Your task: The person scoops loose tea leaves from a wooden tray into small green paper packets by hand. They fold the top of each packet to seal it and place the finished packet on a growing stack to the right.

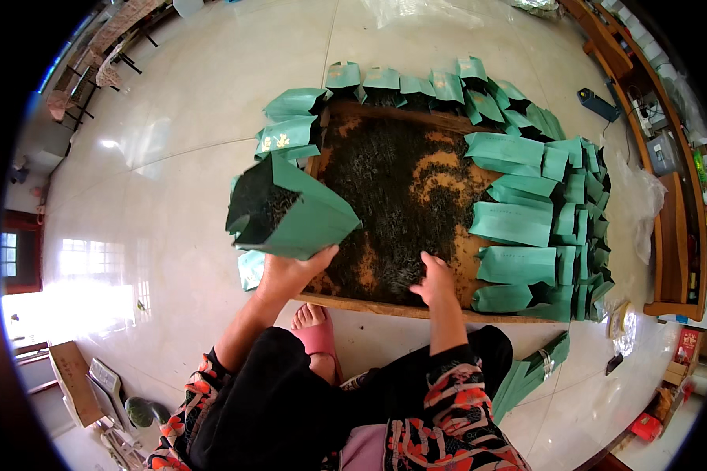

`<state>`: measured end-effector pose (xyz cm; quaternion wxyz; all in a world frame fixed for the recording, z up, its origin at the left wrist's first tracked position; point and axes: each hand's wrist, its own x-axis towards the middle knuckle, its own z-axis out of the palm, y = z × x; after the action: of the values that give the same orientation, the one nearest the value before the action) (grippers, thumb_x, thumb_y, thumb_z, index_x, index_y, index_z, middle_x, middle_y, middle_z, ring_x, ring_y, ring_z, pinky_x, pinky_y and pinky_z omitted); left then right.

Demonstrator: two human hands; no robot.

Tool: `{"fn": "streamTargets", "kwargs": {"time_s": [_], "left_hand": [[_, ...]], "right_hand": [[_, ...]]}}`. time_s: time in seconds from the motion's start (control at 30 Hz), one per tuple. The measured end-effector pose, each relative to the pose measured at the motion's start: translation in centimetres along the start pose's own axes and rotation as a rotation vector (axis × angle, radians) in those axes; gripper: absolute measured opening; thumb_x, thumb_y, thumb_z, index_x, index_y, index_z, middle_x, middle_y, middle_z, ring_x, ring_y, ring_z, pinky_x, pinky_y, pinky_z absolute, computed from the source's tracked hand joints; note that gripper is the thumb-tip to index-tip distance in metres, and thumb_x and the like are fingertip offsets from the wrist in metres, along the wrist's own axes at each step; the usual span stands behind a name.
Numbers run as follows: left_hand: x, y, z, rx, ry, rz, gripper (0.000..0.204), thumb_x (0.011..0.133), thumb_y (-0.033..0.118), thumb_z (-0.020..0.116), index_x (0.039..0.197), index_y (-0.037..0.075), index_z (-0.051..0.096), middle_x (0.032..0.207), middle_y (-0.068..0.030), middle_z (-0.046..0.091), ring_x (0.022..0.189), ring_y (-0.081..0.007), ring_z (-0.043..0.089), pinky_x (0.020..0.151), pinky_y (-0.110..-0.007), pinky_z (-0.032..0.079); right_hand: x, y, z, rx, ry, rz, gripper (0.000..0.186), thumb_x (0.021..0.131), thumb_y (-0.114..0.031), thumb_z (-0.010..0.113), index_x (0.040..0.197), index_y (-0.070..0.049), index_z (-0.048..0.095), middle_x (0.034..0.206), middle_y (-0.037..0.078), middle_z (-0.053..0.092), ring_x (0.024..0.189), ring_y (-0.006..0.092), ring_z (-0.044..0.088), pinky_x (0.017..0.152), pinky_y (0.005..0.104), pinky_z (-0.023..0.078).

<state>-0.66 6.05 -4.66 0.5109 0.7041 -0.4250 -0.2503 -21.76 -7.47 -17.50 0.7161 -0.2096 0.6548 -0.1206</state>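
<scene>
My left hand [294, 271] grips a green paper bag [322, 216] from below, over the near left part of a shallow wooden tray [369, 308]. The bag is tilted with its mouth toward the left, and dark loose leaves that look like tea [263, 206] show inside it. More of these dark leaves [381, 177] lie spread over the tray, with patches of bare wood between them. Low over the tray's near side is my right hand [438, 281], its visible fingers apart and nothing seen in them. Some of its fingers are hidden.
Several filled green bags [514, 224] crowd the tray's right side, and others [381, 78] line its far and left edges. A stack of flat green bags [530, 377] lies by my right knee. A wooden cabinet [672, 243] stands at the right, a cardboard piece [75, 385] at the lower left.
</scene>
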Motion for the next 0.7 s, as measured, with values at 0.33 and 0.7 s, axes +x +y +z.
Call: {"fn": "streamTargets", "kwargs": {"time_s": [0.33, 0.7], "left_hand": [[-1.5, -1.1, -0.2, 0.027, -0.024, -0.092, 0.031, 0.068, 0.009, 0.072, 0.096, 0.000, 0.060, 0.087, -0.0074, 0.062, 0.078, -0.0164, 0.057, 0.069, -0.030, 0.047], [-2.1, -1.5, -1.9, 0.059, -0.178, -0.121, 0.028, 0.077, 0.008, 0.065, 0.104, 0.002, 0.060, 0.096, -0.0059, 0.062, 0.085, -0.0142, 0.057, 0.072, -0.028, 0.047]], "right_hand": [[3.1, -2.7, -0.2, -0.668, 0.184, -0.710, 0.054, 0.094, -0.039, 0.039, 0.136, -0.007, 0.029, 0.140, 0.016, 0.026, 0.125, 0.0362, 0.032, 0.100, 0.0489, 0.034], [6.8, -0.3, 6.9, -0.779, 0.397, -1.498, 0.045, 0.092, -0.027, 0.045, 0.128, -0.001, 0.037, 0.130, 0.021, 0.038, 0.120, 0.0395, 0.037, 0.097, 0.0470, 0.033]]}}
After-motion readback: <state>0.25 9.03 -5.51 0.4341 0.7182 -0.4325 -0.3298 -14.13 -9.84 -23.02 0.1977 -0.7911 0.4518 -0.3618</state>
